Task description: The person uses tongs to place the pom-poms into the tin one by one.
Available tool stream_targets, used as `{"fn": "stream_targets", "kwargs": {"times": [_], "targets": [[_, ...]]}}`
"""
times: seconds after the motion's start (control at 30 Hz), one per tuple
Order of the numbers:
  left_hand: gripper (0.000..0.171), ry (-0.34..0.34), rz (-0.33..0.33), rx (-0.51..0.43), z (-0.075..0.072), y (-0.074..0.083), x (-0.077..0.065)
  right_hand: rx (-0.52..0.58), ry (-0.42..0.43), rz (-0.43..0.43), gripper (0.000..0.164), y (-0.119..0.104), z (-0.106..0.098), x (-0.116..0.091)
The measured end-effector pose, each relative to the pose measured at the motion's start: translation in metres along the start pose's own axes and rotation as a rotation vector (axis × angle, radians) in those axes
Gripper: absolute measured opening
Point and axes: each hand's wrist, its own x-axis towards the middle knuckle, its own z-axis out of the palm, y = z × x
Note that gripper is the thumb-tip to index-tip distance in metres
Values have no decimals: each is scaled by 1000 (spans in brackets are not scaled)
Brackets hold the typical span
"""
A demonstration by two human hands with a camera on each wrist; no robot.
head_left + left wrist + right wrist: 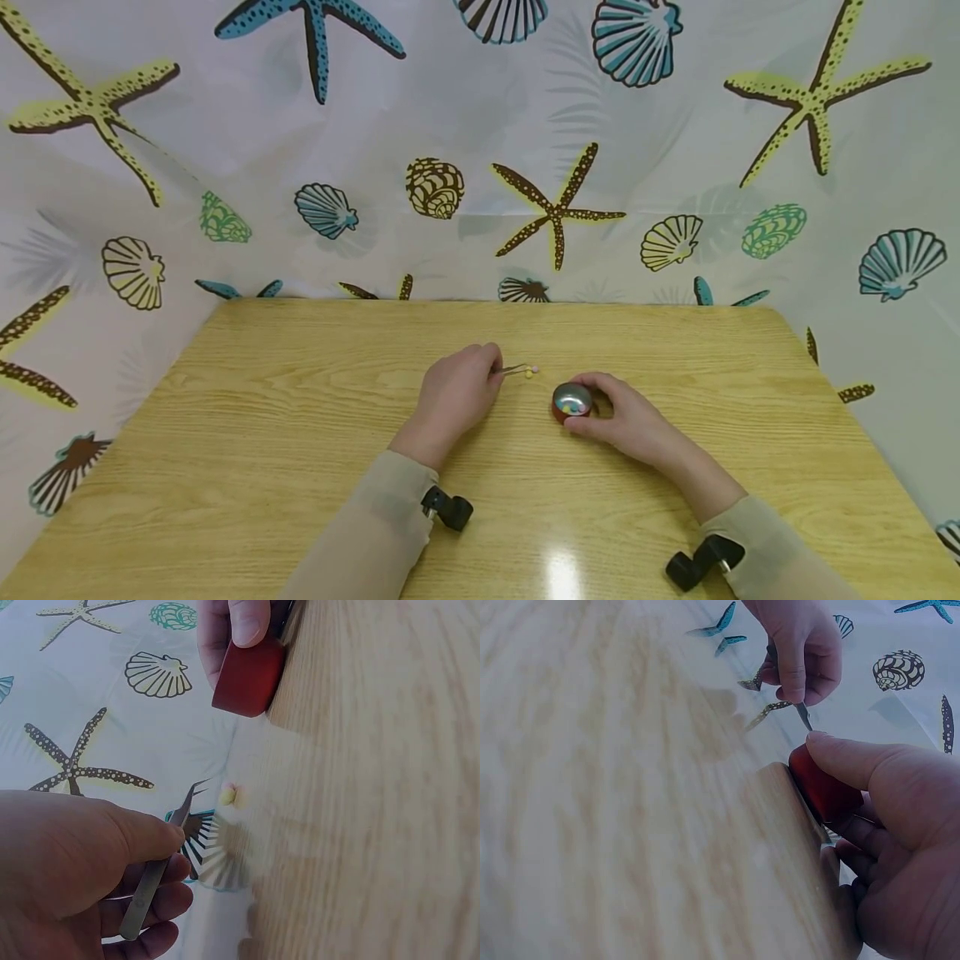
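My left hand (459,393) pinches a pair of metal tweezers (150,889) between thumb and fingers. Their bent tips stand slightly apart and point toward a small yellow bead (227,796) on the tabletop. A pink bead (536,368) lies right beside the yellow one. To the right, my right hand (628,418) grips a small round red tin (251,679), thumb on the near side and fingers around the far side. The tin is open at the top, with a shiny silver inside. Several small coloured beads (573,409) lie in it, yellow, blue and pink among them.
Both hands work over a wood-grain table (300,417). Behind it and at its sides hangs a white cloth (465,108) printed with starfish and shells. A black camera mount (450,510) sits at the left cuff, another (705,562) at the right cuff.
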Motion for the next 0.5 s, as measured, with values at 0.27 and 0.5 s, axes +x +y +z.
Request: {"fn": "stream_targets", "kwargs": {"times": [0.27, 0.5], "targets": [[10, -8, 10, 24, 4, -1, 0, 19, -9, 1, 58, -2, -1, -1], [11, -17, 9, 42, 6, -2, -1, 30, -13, -9, 56, -2, -1, 0]]}}
